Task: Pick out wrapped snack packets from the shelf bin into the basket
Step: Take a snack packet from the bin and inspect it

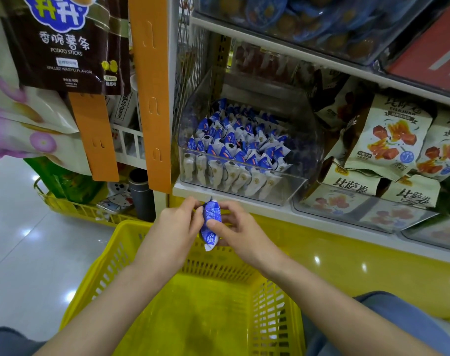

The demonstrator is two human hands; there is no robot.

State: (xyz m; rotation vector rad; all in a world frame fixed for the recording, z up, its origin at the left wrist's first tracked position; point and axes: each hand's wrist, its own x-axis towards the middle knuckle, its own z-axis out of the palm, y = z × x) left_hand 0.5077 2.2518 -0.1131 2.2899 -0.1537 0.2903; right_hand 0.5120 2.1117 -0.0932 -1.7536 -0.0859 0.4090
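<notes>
Blue snack packet [210, 222]: left hand [178, 222] and right hand [235, 231] are pinching it between curled fingers, poised over the yellow basket [116, 255] for dropping, below the shelf bin [290, 186].

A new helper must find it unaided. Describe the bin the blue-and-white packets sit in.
Start at the orange upright strip beside the shelving. Immediately right of it, on the white shelf above the yellow basket, stands a clear plastic bin. It alone holds small blue-and-white wrapped packets; the bin to its right holds larger cream packs with orange-red pictures.
</notes>
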